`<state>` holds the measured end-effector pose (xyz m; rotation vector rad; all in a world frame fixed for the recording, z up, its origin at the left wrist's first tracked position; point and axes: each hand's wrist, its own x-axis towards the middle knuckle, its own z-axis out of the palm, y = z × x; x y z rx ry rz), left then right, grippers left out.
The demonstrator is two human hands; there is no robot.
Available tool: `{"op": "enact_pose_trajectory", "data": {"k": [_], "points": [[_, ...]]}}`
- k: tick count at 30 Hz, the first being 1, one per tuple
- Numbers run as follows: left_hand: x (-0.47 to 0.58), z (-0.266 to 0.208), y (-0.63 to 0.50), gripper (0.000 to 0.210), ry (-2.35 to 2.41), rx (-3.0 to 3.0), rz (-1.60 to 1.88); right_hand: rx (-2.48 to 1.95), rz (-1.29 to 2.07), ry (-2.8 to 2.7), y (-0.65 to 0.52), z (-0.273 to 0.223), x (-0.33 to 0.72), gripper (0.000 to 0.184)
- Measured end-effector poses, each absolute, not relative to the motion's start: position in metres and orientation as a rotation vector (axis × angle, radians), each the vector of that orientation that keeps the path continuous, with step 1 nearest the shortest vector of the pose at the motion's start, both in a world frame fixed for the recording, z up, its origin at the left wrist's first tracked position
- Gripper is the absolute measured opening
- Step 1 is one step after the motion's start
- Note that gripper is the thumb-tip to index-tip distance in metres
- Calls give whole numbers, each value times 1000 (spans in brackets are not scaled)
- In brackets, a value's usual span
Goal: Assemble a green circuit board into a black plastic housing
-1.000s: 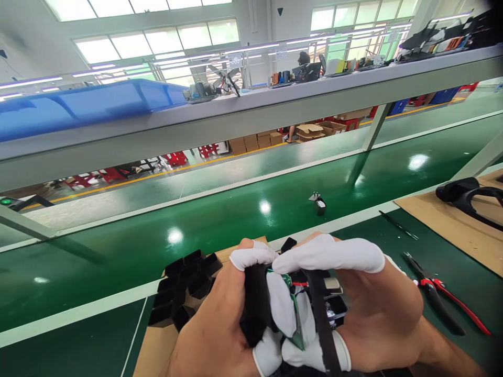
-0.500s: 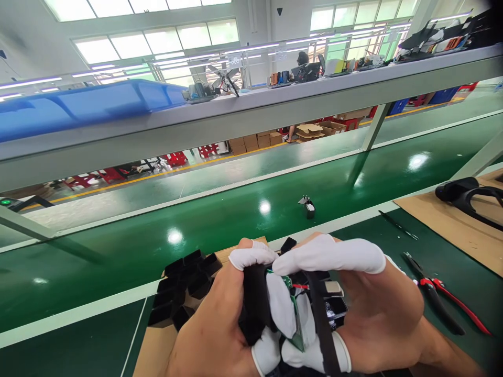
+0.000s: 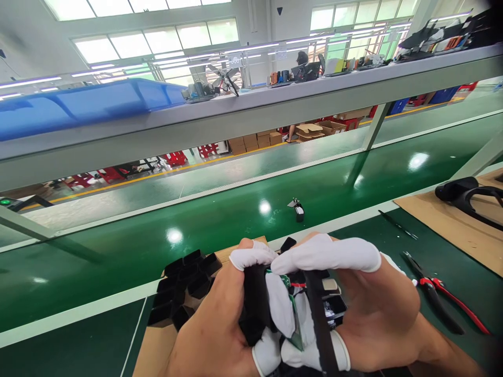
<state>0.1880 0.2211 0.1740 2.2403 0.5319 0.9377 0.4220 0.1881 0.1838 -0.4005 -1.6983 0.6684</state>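
White finger caps (image 3: pixel 326 254) show on both sides: I have the left hand (image 3: pixel 220 319) clasping a black casing (image 3: pixel 255 303), the right hand (image 3: pixel 377 309) pinching a green board (image 3: pixel 297 335), a black strip (image 3: pixel 322 324) crossing its thumb. The board's long axis slants far-left to near-right, above the surface (image 3: pixel 365 246). Pliers (image 3: pixel 427 283) lie rightward, nose toward the surface's far edge.

A small black piece with a grey plate (image 3: pixel 299 213) rides farther left along the green belt (image 3: pixel 212 220), now closer to a bright reflection (image 3: pixel 264 207) than a second earlier. A tiny white speck (image 3: pixel 453 156) at the belt's far right has drifted the same way. In the foreground, the right hand (image 3: pixel 379 309) sits a touch farther left, the pale tab (image 3: pixel 330 286) beside its palm having edged left since half a second ago.
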Motion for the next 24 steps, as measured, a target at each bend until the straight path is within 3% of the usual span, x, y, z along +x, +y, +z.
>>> {"op": "enact_pose_trajectory", "data": {"k": [2, 8, 21, 24], "points": [[188, 173, 221, 82, 538, 2246, 947, -280, 695, -1696, 190, 186, 421, 102], [184, 167, 218, 92, 546, 2243, 931, -221, 768, -1690, 192, 184, 420, 104], [174, 158, 218, 115, 569, 2285, 875, -341, 740, -1756, 189, 188, 425, 94], [179, 164, 218, 110, 553, 2277, 894, -354, 713, -1754, 189, 188, 424, 92]]}}
